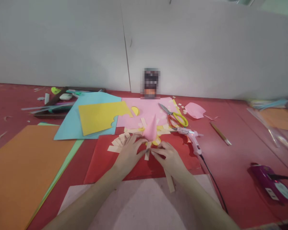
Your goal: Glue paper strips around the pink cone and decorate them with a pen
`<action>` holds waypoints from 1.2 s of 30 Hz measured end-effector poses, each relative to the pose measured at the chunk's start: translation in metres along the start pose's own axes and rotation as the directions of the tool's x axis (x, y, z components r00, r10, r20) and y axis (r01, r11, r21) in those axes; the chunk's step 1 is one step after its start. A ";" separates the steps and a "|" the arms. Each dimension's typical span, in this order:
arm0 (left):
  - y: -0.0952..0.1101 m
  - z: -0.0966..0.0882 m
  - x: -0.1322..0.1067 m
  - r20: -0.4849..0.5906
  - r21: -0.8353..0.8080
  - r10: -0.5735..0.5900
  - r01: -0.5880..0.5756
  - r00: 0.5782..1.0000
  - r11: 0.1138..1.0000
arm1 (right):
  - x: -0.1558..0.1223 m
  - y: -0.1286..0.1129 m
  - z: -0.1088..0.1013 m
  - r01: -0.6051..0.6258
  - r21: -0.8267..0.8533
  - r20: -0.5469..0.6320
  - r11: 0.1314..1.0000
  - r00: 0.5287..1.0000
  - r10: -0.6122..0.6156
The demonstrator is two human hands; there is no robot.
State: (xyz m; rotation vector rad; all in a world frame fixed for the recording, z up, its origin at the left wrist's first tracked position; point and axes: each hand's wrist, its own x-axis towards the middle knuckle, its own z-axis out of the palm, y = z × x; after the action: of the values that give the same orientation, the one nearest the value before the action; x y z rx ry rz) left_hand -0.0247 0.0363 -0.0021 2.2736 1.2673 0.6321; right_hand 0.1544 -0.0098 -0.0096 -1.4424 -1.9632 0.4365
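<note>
A pink paper cone (pixel 150 131) stands point up, with yellow paper petals (pixel 156 140) around its base. Below it, a short beige paper strip (pixel 147 155) sticks out toward me. My left hand (pixel 131 149) is closed at the strip's left side, its index fingertip against the foot of the cone. From the right, my right hand (pixel 169 156) pinches at the same strip with thumb and forefinger. Several more beige strips (pixel 115 148) fan out beside my left hand, and a long strip (pixel 169 180) lies under my right wrist. Fingers hide part of the base.
Right of the cone lie scissors (pixel 180 119) and a pink glue gun (pixel 192 137), its cord trailing toward me. A cutter (pixel 220 133) and purple power strip (pixel 273 183) are farther right. Yellow (pixel 98 118), blue (pixel 67 124) and orange sheets (pixel 26 159) cover the left. A white wall stands behind.
</note>
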 end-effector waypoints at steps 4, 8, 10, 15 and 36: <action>-0.001 0.002 0.001 -0.010 -0.026 0.001 -0.001 1.000 1.000 | 0.000 0.001 0.000 -0.008 0.004 -0.004 1.000 1.000 0.008; 0.000 0.002 0.001 0.002 -0.034 -0.015 0.015 1.000 0.999 | 0.000 0.001 0.000 -0.011 0.002 0.004 1.000 1.000 0.011; 0.000 0.000 0.001 0.005 -0.036 -0.019 0.019 1.000 0.999 | 0.000 0.001 -0.001 -0.012 0.002 0.006 1.000 1.000 0.012; 0.000 0.000 0.002 0.010 -0.050 -0.025 0.025 1.000 0.998 | 0.000 0.000 0.000 -0.022 0.064 -0.028 0.998 0.999 0.024; 0.002 0.001 0.002 -0.001 -0.067 -0.033 0.033 0.999 0.997 | 0.007 -0.008 -0.025 -0.718 0.694 0.670 0.063 0.675 0.308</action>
State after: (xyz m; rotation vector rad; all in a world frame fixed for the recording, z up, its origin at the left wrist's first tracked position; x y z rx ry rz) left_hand -0.0220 0.0370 -0.0012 2.1942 1.2634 0.6554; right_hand 0.1643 -0.0085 0.0156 -1.1400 -0.7519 1.9832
